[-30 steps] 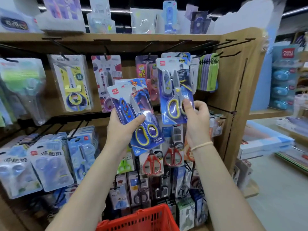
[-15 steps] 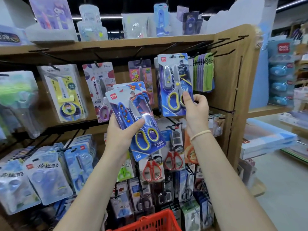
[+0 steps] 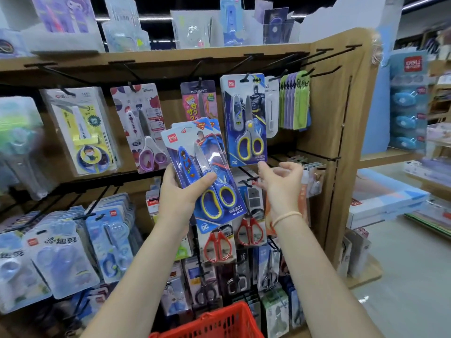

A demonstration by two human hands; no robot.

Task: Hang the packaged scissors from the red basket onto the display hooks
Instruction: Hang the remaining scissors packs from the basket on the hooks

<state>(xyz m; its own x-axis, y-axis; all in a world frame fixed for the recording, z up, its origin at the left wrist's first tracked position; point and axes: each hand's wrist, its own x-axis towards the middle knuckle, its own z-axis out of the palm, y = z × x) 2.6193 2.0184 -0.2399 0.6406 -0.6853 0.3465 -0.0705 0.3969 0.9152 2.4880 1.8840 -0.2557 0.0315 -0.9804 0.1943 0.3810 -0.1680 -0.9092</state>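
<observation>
1. Wooden display stand (image 3: 351, 132): tan side panel and top shelf, with black display hooks (image 3: 327, 58) jutting from the back wall; most carry packaged goods, and several at the upper right are bare.
2. Red basket (image 3: 214, 323): mesh rim at the bottom edge, between the two forearms; its contents cannot be seen.
3. Superman scissors packs (image 3: 195, 152): a fanned stack of at least two blue cards, tilted with the tops leaning left, held in front of the shelf.
4. Batman scissors pack (image 3: 244, 118): blue card with yellow-handled scissors, hanging upright from a hook in the top row, just right of the held stack. Half a second ago the right hand gripped its lower edge; now it hangs free of both hands.
5. Left hand (image 3: 180, 196): grips the Superman stack from below, thumb across the front of the blister, fingers behind, as in the earlier frames.
6. Right hand (image 3: 283, 179): holds nothing, fingers loosely curled, just below the Batman pack's bottom edge and apart from it, having dropped away from the card.
7. Pale band (image 3: 286, 217): on the right wrist.
</observation>
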